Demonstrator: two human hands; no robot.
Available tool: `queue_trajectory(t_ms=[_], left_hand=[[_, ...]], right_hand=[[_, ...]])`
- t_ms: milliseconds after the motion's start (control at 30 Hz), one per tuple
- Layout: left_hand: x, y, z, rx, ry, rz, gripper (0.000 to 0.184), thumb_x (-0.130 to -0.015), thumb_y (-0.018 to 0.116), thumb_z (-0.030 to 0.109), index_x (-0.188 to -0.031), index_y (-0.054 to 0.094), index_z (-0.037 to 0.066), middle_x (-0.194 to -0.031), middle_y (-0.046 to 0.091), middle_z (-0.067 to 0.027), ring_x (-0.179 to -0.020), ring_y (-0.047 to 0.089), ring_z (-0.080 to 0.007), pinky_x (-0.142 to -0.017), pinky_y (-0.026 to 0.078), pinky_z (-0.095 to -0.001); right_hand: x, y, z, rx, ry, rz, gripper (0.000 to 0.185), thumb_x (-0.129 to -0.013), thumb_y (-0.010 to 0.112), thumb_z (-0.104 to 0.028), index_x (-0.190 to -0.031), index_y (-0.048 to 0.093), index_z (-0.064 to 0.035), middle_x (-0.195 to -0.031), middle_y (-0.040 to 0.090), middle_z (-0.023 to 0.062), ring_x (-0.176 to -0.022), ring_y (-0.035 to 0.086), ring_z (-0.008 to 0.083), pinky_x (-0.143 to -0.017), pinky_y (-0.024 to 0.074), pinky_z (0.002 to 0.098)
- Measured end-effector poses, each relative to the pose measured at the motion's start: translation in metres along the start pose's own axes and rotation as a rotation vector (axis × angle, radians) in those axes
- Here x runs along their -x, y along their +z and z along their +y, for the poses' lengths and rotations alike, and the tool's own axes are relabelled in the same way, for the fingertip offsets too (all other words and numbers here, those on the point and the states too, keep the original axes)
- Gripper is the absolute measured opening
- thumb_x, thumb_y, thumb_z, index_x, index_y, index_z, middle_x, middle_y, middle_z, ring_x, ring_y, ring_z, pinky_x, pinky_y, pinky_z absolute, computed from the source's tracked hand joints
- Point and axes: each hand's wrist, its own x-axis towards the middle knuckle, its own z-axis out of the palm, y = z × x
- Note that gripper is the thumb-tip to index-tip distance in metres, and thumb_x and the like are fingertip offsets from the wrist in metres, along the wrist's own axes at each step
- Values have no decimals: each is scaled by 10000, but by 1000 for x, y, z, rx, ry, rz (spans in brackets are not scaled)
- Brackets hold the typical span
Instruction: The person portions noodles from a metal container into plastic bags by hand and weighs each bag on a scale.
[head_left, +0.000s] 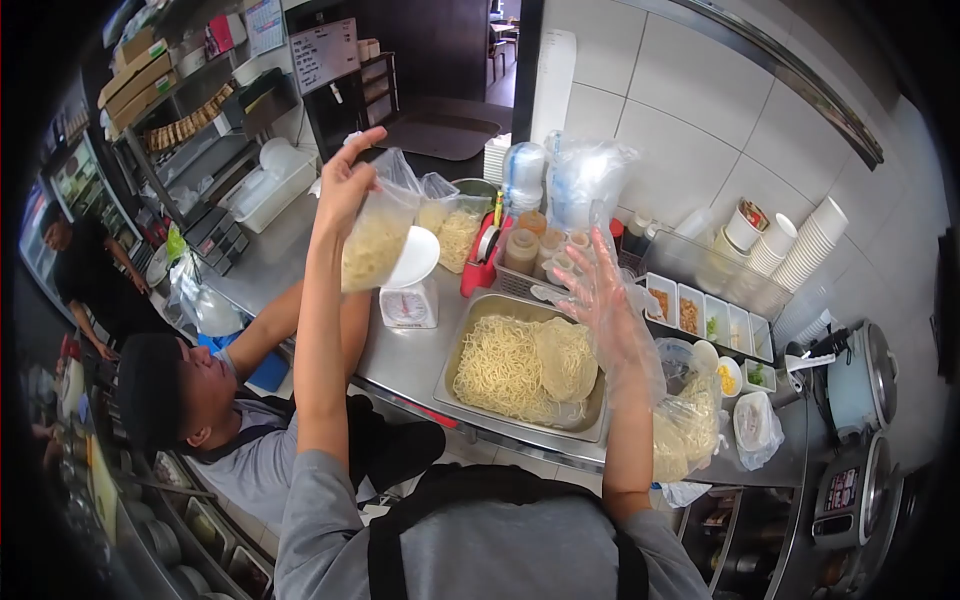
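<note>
My left hand [348,190] is raised and pinches the top of a clear plastic bag of noodles [375,245], which hangs beside the white plate of a kitchen scale [408,305]. My right hand [605,300] wears a loose clear plastic glove, its fingers spread and nothing in them. Below it a metal tray [450,398] holds loose noodles [505,370] and a bagged portion of noodles [568,360]. Another clear bag with noodles [685,435] lies to the right of the tray, near my right forearm.
A co-worker in a black cap [150,390] crouches at the left, close to my left arm. Another person [85,270] stands farther left. Sauce bottles [521,250], a red tape dispenser [480,265], topping containers [690,308] and stacked cups [812,240] line the wall side.
</note>
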Motion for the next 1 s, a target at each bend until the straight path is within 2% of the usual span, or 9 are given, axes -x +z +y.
queue_trajectory(t_ms=[200, 300, 467, 567, 767, 800, 900, 933, 1000], left_hand=[[-31, -40, -40, -38, 80, 216, 484, -769, 445, -62, -1231, 541, 44, -1181, 585, -30, -617, 455, -12, -561, 385, -172], [-32, -41, -67, 4, 177, 297, 466, -735, 465, -79, -1176, 577, 20, -1068, 613, -33, -652, 454, -28, -586, 387, -185], [13, -17, -102, -281, 343, 151, 338, -744, 466, -90, -1028, 623, 4, -980, 608, -27, -727, 492, -58, -654, 382, -186], [44, 2, -116, -236, 391, 43, 298, -756, 462, -99, -973, 639, 4, -953, 616, -52, -764, 531, -89, -679, 411, -207], [89, 21, -100, -449, 250, -95, 253, -781, 480, -95, -940, 650, 5, -1000, 615, -105, -941, 576, -185, -826, 433, -269], [93, 18, -101, -537, 304, -158, 297, -794, 522, -50, -1050, 632, 52, -1079, 588, -130, -993, 568, -244, -846, 444, -308], [112, 31, -75, -820, 366, -182, 389, -803, 584, 29, -1186, 572, 97, -1153, 556, -139, -1060, 542, -282, -865, 442, -351], [122, 36, -58, -1036, 324, -221, 501, -790, 656, 152, -1270, 511, 140, -1215, 522, -146, -1081, 523, -305, -885, 429, -391], [143, 55, -23, -1152, 426, -134, 532, -763, 686, 259, -1253, 513, 141, -1241, 494, -122, -1023, 520, -311, -873, 429, -400]], right_hand=[[0, -9, 4, -25, 28, 4, 1162, -571, 458, -893, -1473, 140, -234, -1452, 279, 137, -1283, 361, 325, -1001, 283, 528], [-2, -9, 4, -27, 37, 7, 1157, -576, 473, -882, -1473, 141, -231, -1446, 287, 137, -1281, 363, 322, -1001, 283, 531], [-1, -6, 8, -39, 25, -16, 1162, -580, 465, -887, -1473, 136, -220, -1442, 290, 145, -1284, 356, 331, -1008, 270, 547], [1, -4, 8, -53, 19, -22, 1169, -580, 460, -891, -1474, 126, -214, -1442, 286, 153, -1289, 348, 344, -1009, 266, 559], [2, 4, 17, -82, 24, -16, 1173, -580, 451, -895, -1476, 113, -217, -1446, 270, 168, -1301, 329, 370, -1007, 262, 575], [1, 7, 18, -85, 24, -15, 1173, -579, 448, -896, -1476, 113, -218, -1446, 268, 171, -1302, 327, 373, -1007, 261, 577], [0, 12, 25, -101, 30, -7, 1163, -594, 469, -877, -1479, 82, -230, -1457, 240, 180, -1314, 308, 377, -1010, 263, 576], [1, 13, 30, -125, 14, 2, 1118, -633, 476, -844, -1478, 60, -242, -1466, 221, 175, -1321, 297, 376, -1014, 261, 571], [1, 17, 42, -174, -19, 23, 1034, -713, 490, -777, -1477, 16, -266, -1484, 184, 166, -1335, 273, 373, -1023, 257, 560]])
